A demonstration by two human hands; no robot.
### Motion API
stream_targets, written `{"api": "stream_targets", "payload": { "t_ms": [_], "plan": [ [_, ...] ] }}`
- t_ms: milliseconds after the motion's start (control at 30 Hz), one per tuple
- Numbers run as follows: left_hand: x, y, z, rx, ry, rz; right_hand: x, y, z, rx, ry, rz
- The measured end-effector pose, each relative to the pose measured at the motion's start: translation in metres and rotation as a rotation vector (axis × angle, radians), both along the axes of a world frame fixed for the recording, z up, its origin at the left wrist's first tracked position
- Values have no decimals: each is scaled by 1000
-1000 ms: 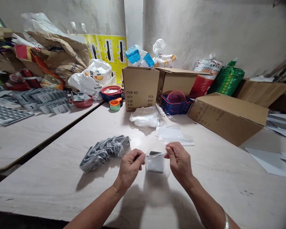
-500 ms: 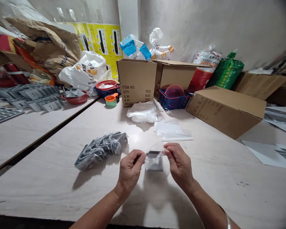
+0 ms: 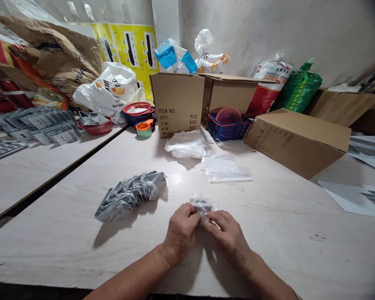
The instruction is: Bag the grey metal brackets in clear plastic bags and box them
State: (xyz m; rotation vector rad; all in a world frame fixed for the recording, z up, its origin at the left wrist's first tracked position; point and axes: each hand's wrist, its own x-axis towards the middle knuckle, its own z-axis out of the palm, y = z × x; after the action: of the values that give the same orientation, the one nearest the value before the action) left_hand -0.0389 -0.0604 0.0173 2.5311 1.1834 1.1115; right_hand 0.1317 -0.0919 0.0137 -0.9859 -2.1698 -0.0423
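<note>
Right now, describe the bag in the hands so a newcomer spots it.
On the pale wooden table, near its front edge, the left hand and right hand meet. Pinched between them is the small clear bag with a dark piece inside. Unlike the heap of filled bags to its left and the flat empty bags behind, it is single and held.

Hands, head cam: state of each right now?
Left hand: closed, pinching the small clear bag, something dark inside it.
Right hand: closed, pinching the same bag from the other side.
</note>
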Motion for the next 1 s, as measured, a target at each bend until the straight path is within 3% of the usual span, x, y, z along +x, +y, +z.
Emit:
{"api": "stream_targets", "payload": {
  "t_ms": [167, 333, 567, 700, 867, 1000],
  "plan": [
    [4, -6, -4, 24, 60, -8, -1, 5, -1, 49, -68, -68],
    [5, -5, -9, 13, -37, -19, -2, 12, 8, 99, -181, -36],
    [0, 1, -11, -195, -188, -86, -9, 18, 12, 124, -294, -73],
    [-1, 2, -12, -257, -259, -35, -8, 18, 5, 118, -238, -48],
    [-2, 9, -5, -238, -172, -24, -4, 20, -2, 58, -132, -25],
    [1, 16, 3, -311, -109, -63, -4, 21, 3, 119, -175, -27]
  ]
}}
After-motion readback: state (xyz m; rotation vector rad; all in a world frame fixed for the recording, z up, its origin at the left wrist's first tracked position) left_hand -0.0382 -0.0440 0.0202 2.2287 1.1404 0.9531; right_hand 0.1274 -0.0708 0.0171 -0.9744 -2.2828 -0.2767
